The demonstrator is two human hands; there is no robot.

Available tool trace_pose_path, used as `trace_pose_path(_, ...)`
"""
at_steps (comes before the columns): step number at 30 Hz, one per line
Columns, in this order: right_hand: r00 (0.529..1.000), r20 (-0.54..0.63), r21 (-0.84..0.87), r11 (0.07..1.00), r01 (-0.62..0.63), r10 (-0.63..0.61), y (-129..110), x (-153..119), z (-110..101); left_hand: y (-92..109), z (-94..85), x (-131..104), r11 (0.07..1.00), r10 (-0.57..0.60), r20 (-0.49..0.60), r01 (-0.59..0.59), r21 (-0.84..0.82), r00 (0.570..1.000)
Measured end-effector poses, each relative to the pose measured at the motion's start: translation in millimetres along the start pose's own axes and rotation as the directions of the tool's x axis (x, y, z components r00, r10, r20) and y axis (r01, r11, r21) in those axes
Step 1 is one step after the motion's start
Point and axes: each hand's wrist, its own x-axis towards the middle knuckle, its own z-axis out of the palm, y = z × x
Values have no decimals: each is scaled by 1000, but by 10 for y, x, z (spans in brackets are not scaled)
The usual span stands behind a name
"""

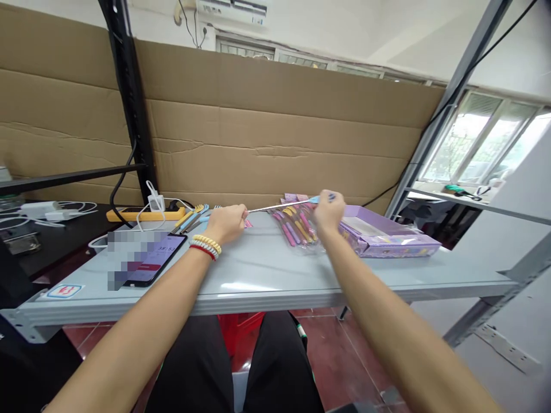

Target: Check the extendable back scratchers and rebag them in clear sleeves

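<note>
Over the table (262,269), my L hand (228,223) & R hand (330,210) are apart, both clamped on a thin strip (279,206); prob best w/ even grip, kept straight imo.

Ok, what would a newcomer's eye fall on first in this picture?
Probably the thin silver rod, held above the table between the left hand and the right hand. Next, perhaps, the purple box on the right of the table, with colourful plastic-wrapped items just left of it. A lit phone lies at the left.
</note>
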Motion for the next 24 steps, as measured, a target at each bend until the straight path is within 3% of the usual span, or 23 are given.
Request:
trace_pose_path(2,1000,-3,142,990,8,-8,-257,-496,291,80,-13,-24,1000,1,3,-1,-4,1000)
trace_pose_path(5,995,96,273,962,-4,-23,-480,-1096,508,125,-24,-52,1000,27,-21,-27,-16,999)
trace_pose_path(8,961,269,334,930,-153,62,-486,-1404,584,96,-17,-62,998,55,-20,-55,7,998)
trace_pose_path(10,891,432,305,906,-293,142,-424,-1417,608,41,-8,-61,997,65,-1,-65,29,998)
trace_pose_path(12,827,527,267,885,-380,197,-344,-1267,599,-34,-6,-56,998,55,5,-56,39,998)
trace_pose_path(13,819,531,262,877,-402,216,-300,-1132,571,-76,-10,-54,998,40,5,-40,40,999)
trace_pose_path(16,850,410,252,855,-453,330,-139,-540,332,-204,-49,-47,998,-35,18,33,54,999)
trace_pose_path(18,845,138,226,814,-535,516,-3,-73,18,-273,-85,-44,996,-54,35,52,77,998)
trace_pose_path(20,836,-26,226,817,-530,549,147,359,-394,-311,-114,-38,995,-35,23,33,93,999)
trace_pose_path(24,762,-326,173,828,-534,560,490,972,-1247,-274,-122,-13,994,67,-18,-66,84,998)
